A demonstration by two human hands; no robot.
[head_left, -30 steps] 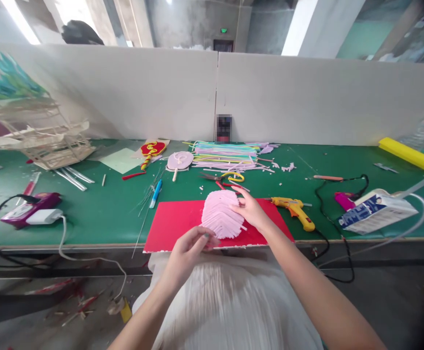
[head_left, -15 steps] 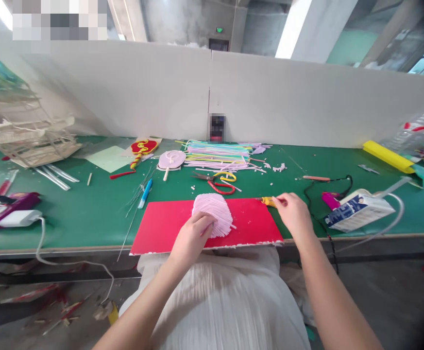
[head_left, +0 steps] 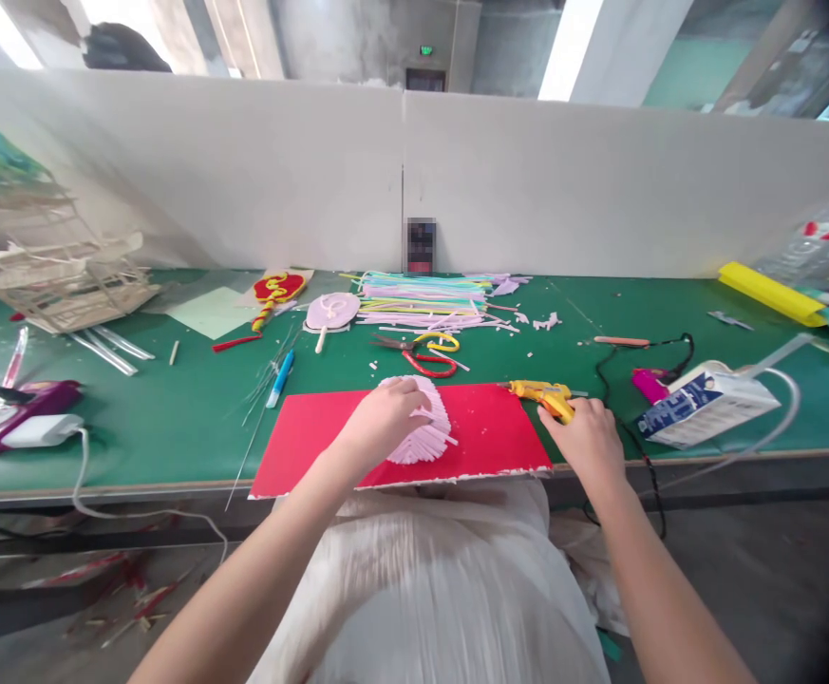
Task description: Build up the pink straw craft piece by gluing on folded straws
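A pale pink oval piece (head_left: 421, 445), covered with slanting fuzzy strips like pipe cleaners, lies on a red board (head_left: 307, 437) at the table's front edge. My left hand (head_left: 389, 418) is over the oval's upper left part, its fingers bent and drawn together on it; what is between the fingertips is hidden. At the board's right end, my right hand (head_left: 589, 437) grips the handle of a yellow hot glue gun (head_left: 542, 390), whose nozzle points left over the board's corner. Beyond the board lie scissors (head_left: 428, 357) with red and yellow handles.
Pastel pipe cleaners (head_left: 421, 304) lie in a bundle at the back, beside a pink round piece (head_left: 332, 312) on a stick. A blue pen-shaped tool (head_left: 281, 378) and thin wires are left of the board. A carton (head_left: 706, 404) and black cord are at right.
My left hand has moved up and away across the oval. My right hand has shifted right and down, from the glue gun's front to its handle, and more of the gun shows.
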